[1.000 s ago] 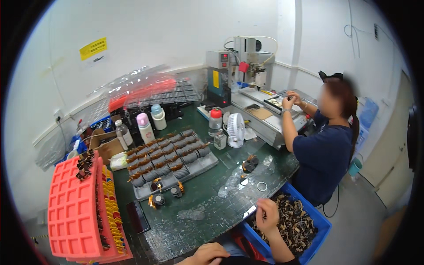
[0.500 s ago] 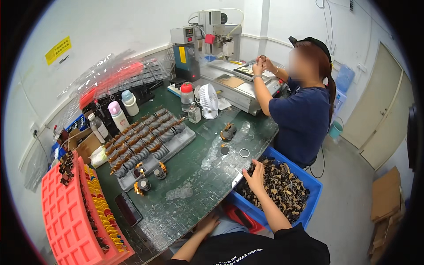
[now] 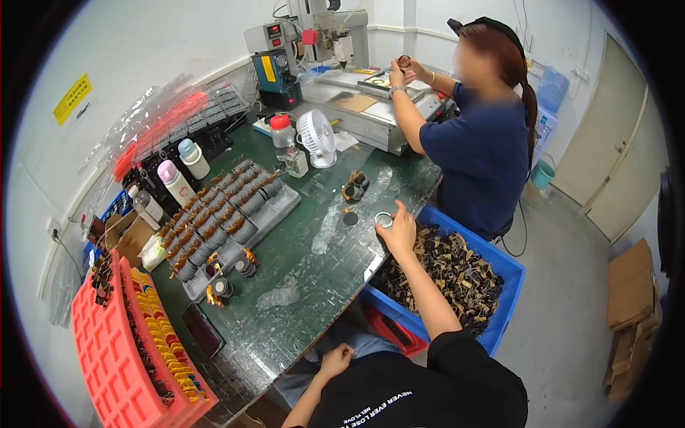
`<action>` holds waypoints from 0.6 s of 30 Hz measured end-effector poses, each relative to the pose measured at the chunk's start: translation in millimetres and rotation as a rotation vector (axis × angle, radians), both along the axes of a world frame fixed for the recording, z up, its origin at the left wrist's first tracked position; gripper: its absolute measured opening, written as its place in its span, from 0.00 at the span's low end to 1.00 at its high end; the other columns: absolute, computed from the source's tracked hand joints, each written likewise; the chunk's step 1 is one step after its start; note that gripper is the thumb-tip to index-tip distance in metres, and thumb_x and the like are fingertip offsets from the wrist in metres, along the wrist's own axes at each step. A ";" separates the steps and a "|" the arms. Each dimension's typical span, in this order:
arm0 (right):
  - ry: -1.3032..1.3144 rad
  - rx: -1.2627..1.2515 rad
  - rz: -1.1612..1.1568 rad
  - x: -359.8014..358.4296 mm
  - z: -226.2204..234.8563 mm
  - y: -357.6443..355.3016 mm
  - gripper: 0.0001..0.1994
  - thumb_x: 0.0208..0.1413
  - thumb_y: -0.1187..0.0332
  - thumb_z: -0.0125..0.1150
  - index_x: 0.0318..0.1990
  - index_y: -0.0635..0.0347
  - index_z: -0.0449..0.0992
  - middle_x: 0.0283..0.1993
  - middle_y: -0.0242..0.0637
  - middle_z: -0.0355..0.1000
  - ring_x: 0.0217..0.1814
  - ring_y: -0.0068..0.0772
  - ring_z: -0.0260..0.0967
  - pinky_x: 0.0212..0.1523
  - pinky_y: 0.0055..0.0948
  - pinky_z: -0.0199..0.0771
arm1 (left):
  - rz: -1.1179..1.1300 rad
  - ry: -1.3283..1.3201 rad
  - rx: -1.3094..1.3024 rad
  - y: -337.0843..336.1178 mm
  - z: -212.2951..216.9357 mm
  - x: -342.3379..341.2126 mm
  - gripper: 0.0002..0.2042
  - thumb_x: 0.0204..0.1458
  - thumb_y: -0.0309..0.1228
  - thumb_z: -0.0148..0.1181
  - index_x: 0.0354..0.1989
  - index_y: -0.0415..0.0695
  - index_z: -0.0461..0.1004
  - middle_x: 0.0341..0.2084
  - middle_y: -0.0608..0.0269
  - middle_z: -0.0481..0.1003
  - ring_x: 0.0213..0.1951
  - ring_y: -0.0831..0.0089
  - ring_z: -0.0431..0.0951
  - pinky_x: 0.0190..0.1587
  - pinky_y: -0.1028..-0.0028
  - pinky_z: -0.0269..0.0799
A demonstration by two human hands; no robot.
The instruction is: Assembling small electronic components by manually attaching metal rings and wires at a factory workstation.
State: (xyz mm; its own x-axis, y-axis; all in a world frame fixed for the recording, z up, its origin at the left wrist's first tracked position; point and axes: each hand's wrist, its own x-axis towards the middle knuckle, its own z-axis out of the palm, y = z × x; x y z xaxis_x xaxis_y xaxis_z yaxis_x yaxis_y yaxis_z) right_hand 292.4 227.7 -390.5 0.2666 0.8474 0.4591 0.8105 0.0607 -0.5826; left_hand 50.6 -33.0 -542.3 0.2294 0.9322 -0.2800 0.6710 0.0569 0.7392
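My right hand (image 3: 401, 230) reaches over the front edge of the green table (image 3: 300, 278), and its fingertips close on a small clear ring (image 3: 384, 220) lying there. A dark round disc (image 3: 350, 219) and a small pile of dark copper-wound parts (image 3: 354, 187) lie just beyond the ring. Below my right forearm stands a blue bin (image 3: 508, 265) full of dark coil parts. My left hand (image 3: 335, 358) rests on my lap below the table edge, loosely curled, with nothing in it.
A grey tray (image 3: 275, 214) of wound coils sits mid-table, with orange trays (image 3: 107, 357) at the left edge. Bottles (image 3: 176, 182) and a small white fan (image 3: 317, 138) stand behind. A person in a blue shirt (image 3: 481, 150) works at a machine (image 3: 300, 50) at the far end.
My right hand has come up out of the blue bin to the table edge and onto the ring. My left hand has dropped from the table edge to my lap.
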 end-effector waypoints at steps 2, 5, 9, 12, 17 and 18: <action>-0.012 -0.011 -0.002 -1.2 0.8 1.4 0.37 0.39 0.60 0.71 0.58 0.60 0.60 0.40 0.39 0.71 0.50 0.43 0.65 0.56 0.38 0.59 | 0.022 -0.001 0.001 -1.7 0.2 0.7 0.11 0.53 0.43 0.56 0.34 0.49 0.74 0.26 0.59 0.78 0.32 0.60 0.80 0.35 0.64 0.73; 0.011 0.009 0.008 1.3 -4.5 1.3 0.33 0.40 0.62 0.71 0.55 0.58 0.63 0.41 0.39 0.71 0.49 0.44 0.65 0.54 0.39 0.61 | 0.021 0.022 0.028 -0.8 4.9 2.9 0.11 0.53 0.43 0.55 0.34 0.49 0.74 0.25 0.58 0.78 0.32 0.59 0.80 0.35 0.63 0.74; 0.061 0.022 0.081 5.4 -6.5 -3.1 0.31 0.41 0.65 0.71 0.54 0.59 0.63 0.41 0.40 0.70 0.48 0.43 0.66 0.51 0.38 0.65 | -0.006 0.085 0.038 -4.5 11.0 12.2 0.11 0.54 0.42 0.53 0.34 0.48 0.73 0.25 0.57 0.77 0.31 0.57 0.79 0.35 0.61 0.73; 0.136 0.073 0.125 6.9 -10.1 -4.9 0.31 0.40 0.68 0.70 0.53 0.60 0.62 0.41 0.41 0.69 0.48 0.44 0.66 0.49 0.38 0.66 | -0.024 0.092 0.039 -5.1 12.4 15.9 0.11 0.54 0.41 0.52 0.35 0.47 0.72 0.25 0.55 0.77 0.32 0.55 0.78 0.35 0.59 0.72; 0.129 0.076 0.118 10.6 -13.6 -4.7 0.30 0.40 0.68 0.69 0.52 0.60 0.62 0.41 0.42 0.69 0.48 0.45 0.65 0.50 0.39 0.65 | -0.018 0.077 0.053 -9.2 9.7 15.3 0.11 0.55 0.40 0.51 0.36 0.47 0.71 0.25 0.53 0.77 0.33 0.52 0.77 0.36 0.57 0.71; 0.130 0.069 0.127 7.6 -13.8 -5.4 0.30 0.40 0.68 0.69 0.52 0.60 0.62 0.41 0.43 0.69 0.48 0.46 0.65 0.50 0.39 0.65 | 0.005 0.064 0.027 -11.3 10.3 12.9 0.10 0.55 0.39 0.51 0.36 0.46 0.71 0.27 0.53 0.77 0.34 0.52 0.77 0.37 0.58 0.71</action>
State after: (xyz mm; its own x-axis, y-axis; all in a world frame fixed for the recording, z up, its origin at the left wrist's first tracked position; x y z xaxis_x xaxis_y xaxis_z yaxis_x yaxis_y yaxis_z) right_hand 300.0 222.3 -404.2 0.2206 0.8458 0.4857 0.7117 0.2009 -0.6731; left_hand 63.5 -44.3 -532.0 0.2074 0.9407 -0.2685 0.7171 0.0405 0.6958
